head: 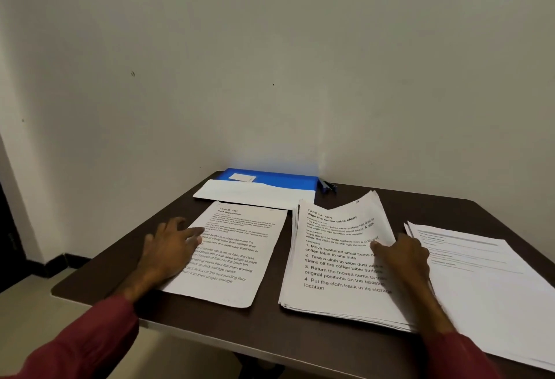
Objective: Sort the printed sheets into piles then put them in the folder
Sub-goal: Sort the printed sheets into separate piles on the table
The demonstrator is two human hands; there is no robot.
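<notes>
Dark table (270, 324); blue folder (279, 179) at wall (270, 48), sheet (255, 194) overlapping; perhaps pens (327, 185) beside.

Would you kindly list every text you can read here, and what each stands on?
"TASK ID 2721": left sheet, top.
"Desk Organization": same sheet.
"TASK ID 1206": middle stack.
"Wipe the coffee table clean": middle stack too.
Right pile: blurred, unreadable.
Folder label: too small.
</notes>
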